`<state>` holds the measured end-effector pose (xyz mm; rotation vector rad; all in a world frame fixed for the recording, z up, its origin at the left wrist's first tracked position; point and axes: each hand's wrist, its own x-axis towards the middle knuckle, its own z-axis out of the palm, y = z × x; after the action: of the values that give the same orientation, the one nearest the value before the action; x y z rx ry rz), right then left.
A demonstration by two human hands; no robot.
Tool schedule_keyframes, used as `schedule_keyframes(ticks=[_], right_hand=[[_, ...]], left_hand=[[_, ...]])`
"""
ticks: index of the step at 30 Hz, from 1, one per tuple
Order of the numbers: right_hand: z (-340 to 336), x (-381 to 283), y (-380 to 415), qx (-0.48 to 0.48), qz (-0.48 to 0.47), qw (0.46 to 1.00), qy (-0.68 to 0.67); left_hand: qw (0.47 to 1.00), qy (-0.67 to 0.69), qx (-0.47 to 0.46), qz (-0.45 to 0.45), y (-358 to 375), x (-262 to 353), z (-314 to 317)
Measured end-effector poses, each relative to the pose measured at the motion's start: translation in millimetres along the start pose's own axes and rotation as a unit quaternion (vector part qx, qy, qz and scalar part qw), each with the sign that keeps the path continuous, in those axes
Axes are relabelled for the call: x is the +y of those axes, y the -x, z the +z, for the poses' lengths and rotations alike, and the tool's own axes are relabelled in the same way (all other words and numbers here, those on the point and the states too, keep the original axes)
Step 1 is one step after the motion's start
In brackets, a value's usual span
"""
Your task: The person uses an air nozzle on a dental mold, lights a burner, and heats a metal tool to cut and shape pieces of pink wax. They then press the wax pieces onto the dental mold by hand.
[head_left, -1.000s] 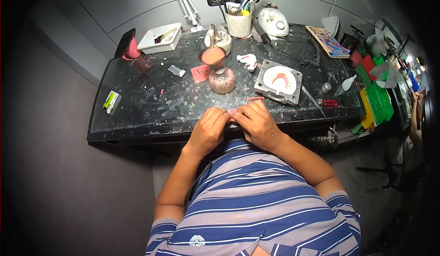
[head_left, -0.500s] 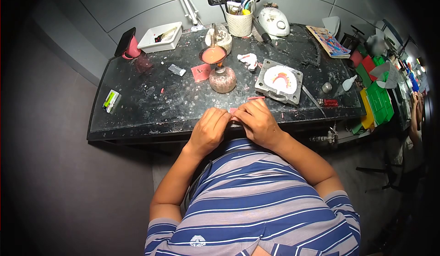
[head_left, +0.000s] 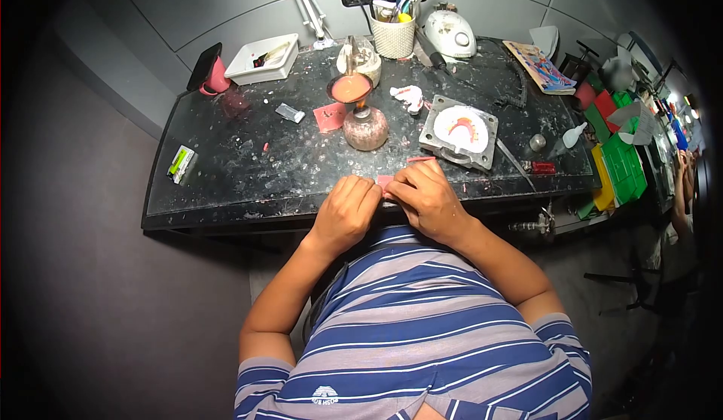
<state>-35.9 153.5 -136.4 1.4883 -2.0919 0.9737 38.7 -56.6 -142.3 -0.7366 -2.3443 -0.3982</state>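
Note:
At the front edge of the bench, my left hand (head_left: 347, 210) and my right hand (head_left: 431, 203) are closed, fingertips nearly meeting. Between them they pinch a small piece of pink wax sheet (head_left: 385, 182), mostly covered by the fingers. Another pink wax strip (head_left: 422, 159) shows just beyond my right knuckles. Ahead of the hands stands a round spirit burner (head_left: 366, 129) with a flame, and over it sits a small pan of melted pink wax (head_left: 351, 88). To the right lies a metal flask (head_left: 489, 143) filled with white plaster around a pink arch-shaped form (head_left: 465, 130).
A pink wax sheet (head_left: 329, 117) lies left of the burner. A knife-like tool (head_left: 515, 166) rests right of the flask, near a red-handled item (head_left: 540, 168). Behind are a white tray (head_left: 262, 72), a brush cup (head_left: 394, 40) and a magazine (head_left: 539, 68). Green bins (head_left: 624, 168) stand at right.
Slightly more of the pink wax piece shows between my fingertips. Both hands stay almost in the same place, and the bench items have not moved.

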Motion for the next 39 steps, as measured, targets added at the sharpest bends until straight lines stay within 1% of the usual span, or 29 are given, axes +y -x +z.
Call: schedule_keyframes(ticks=[3,6,8,11,13,15,17,19,26,29,32,35,37,39], right_hand=[[0,-1,-1,-0.003,-0.005,1.0,0.004],[2,1,0,-0.008,-0.01,1.0,0.012],[3,1,1,-0.01,-0.012,1.0,0.017],[4,1,2,-0.008,-0.013,1.0,0.025],[3,0,0,0.006,0.008,1.0,-0.02],[2,2,-2,0.018,0.012,0.999,-0.036],[2,2,-2,0.03,0.017,0.998,-0.052],[1,2,-2,0.013,0.028,0.997,-0.064],[2,2,0,0.012,0.049,0.995,-0.088],[2,3,1,0.004,0.049,0.996,-0.081],[3,2,2,0.018,0.038,0.997,-0.068],[-1,-1,2,0.008,0.025,0.999,-0.034],[-1,-3,3,-0.001,0.021,1.0,0.009],[0,-2,4,-0.002,0.022,1.0,0.014]], left_hand=[[1.0,-0.016,0.008,0.02,-2,-2,0],[1.0,-0.005,-0.003,0.024,-1,-4,-2],[0.999,0.006,-0.032,0.026,1,-4,-4],[0.999,0.003,-0.032,0.029,1,-5,-6],[1.0,0.003,-0.017,0.021,2,-6,-5],[1.0,0.003,-0.002,0.015,0,-6,-5],[0.998,0.015,0.042,0.041,-3,-3,-5],[0.999,0.02,0.032,0.038,-2,-2,-6],[0.998,0.04,0.02,0.033,-3,-4,-6],[0.999,0.031,0.019,0.032,-2,-7,0],[0.999,0.031,0.019,0.02,-4,-5,3],[1.0,0.03,-0.002,-0.004,-3,-1,2],[1.0,0.024,0.001,-0.003,-5,1,1],[1.0,0.019,0.004,-0.003,-5,2,1]])
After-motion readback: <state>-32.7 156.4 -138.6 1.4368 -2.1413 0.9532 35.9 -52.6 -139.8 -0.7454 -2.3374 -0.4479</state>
